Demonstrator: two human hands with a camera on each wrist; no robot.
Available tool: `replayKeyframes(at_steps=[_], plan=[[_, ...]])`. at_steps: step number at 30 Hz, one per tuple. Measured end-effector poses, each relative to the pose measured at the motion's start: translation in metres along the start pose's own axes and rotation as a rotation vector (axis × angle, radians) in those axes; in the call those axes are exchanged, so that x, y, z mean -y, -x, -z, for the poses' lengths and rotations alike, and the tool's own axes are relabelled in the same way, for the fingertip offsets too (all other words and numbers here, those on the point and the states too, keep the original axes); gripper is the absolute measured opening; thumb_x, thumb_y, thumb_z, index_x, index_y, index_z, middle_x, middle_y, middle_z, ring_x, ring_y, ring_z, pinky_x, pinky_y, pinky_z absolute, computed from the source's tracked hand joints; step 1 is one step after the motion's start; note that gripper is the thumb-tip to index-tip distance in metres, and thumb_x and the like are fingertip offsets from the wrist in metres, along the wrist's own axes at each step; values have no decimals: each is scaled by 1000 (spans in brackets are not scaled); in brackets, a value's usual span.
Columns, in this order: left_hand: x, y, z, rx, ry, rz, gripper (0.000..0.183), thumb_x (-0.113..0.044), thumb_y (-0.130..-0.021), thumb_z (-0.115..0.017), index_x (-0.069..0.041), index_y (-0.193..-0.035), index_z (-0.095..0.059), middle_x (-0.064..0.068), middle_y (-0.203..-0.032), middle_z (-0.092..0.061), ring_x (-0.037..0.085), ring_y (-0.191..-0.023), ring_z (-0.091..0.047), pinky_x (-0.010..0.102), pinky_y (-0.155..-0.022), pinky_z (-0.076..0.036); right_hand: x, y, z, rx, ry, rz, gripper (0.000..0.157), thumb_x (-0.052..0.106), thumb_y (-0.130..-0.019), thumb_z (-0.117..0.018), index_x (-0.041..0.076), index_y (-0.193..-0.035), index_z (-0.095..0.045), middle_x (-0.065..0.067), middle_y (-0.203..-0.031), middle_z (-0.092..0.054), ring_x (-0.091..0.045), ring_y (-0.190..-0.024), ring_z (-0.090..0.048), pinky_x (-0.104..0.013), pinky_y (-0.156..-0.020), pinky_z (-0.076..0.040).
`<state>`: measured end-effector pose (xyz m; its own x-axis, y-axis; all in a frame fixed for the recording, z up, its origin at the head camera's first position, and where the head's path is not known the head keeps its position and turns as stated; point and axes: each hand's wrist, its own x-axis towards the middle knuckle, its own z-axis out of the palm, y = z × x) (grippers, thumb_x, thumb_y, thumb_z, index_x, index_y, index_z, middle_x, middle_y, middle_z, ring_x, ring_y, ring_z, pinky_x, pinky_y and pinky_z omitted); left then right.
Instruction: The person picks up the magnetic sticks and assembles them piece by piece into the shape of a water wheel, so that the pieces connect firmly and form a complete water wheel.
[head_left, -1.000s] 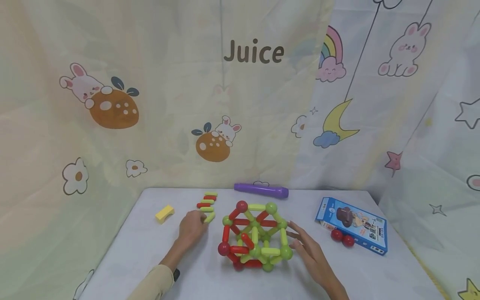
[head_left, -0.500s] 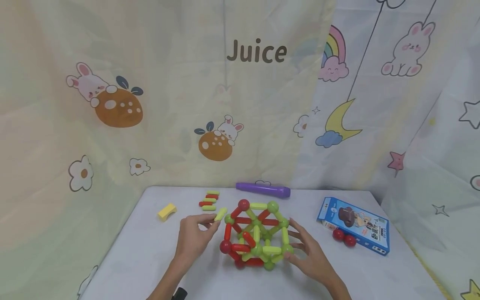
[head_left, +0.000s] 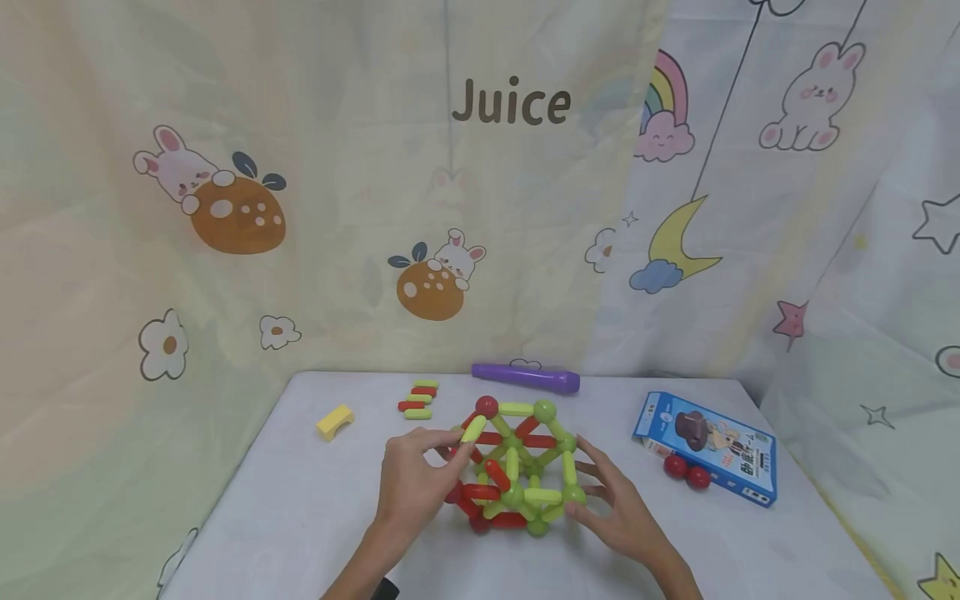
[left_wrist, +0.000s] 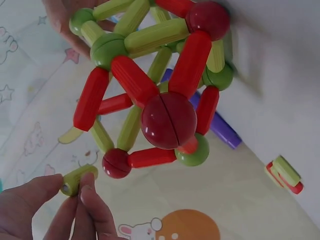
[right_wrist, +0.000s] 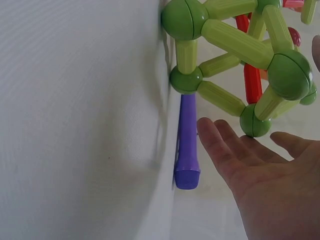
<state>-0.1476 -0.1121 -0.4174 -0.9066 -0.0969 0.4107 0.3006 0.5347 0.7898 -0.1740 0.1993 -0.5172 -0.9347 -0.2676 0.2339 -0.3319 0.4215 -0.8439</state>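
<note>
Spare rods (head_left: 418, 399) loose on desk (head_left: 277, 500); left hand (head_left: 414, 485), fingers pinching green rod (head_left: 474, 429), not yet joined; ball-and-rod frame (head_left: 512, 461) mid-desk, seemingly mostly assembled, one red rod (head_left: 497, 475) ending unattached; right hand (head_left: 622, 510), fingers loosely spread beside frame, contact unclear; two red balls (head_left: 676, 467) unplaced

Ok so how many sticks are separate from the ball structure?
6: one green stick pinched by the left hand, and a row of sticks on the table beyond, three green and two red. Others may be hidden.
</note>
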Motion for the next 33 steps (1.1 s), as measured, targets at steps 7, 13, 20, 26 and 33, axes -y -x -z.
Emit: replayKeyframes(at_steps=[7,13,20,26,33], plan=[[-4,0,-12,-50,-99,-70,23,-19,-88,-92,-11,-109,-87,-10,-79,-77,12,-74,-64,22,-55,-47,0,0,0,8,-9,-25,86,27,-97,-83,18,-168,-35,-16,-172,-37,-43,-141,-57,-40,-100,-61],[-4,-1,-21,-106,-184,-137,22,-21,-86,-93,-9,-104,-87,-6,-77,-77,10,-67,-60,23,-58,-43,-1,0,0,10,-16,-28,85,26,-97,-83,22,-168,-35,-15,-172,-38,-42,-141,-57,-40,-99,-61],[-5,-2,-27,-168,-243,-203,24,-22,-84,-95,-8,-102,-87,-3,-78,-80,14,-64,-65,27,-65,-48,0,1,-1,23,-15,-41,85,28,-98,-83,24,-168,-35,-15,-172,-37,-43,-142,-56,-44,-100,-61],[-5,-1,-28,-142,-248,-205,28,-25,-84,-96,-9,-105,-87,-2,-82,-81,11,-65,-66,26,-65,-48,1,1,-1,25,-6,-45,85,28,-98,-82,24,-168,-35,-15,-172,-38,-43,-142,-56,-45,-100,-61],[-6,1,-28,-90,-232,-185,28,-24,-84,-96,-10,-107,-87,-2,-78,-79,1,-56,-43,24,-62,-41,3,2,-1,28,-6,-41,84,27,-98,-82,23,-168,-35,-15,-172,-38,-44,-141,-56,-44,-100,-61]])
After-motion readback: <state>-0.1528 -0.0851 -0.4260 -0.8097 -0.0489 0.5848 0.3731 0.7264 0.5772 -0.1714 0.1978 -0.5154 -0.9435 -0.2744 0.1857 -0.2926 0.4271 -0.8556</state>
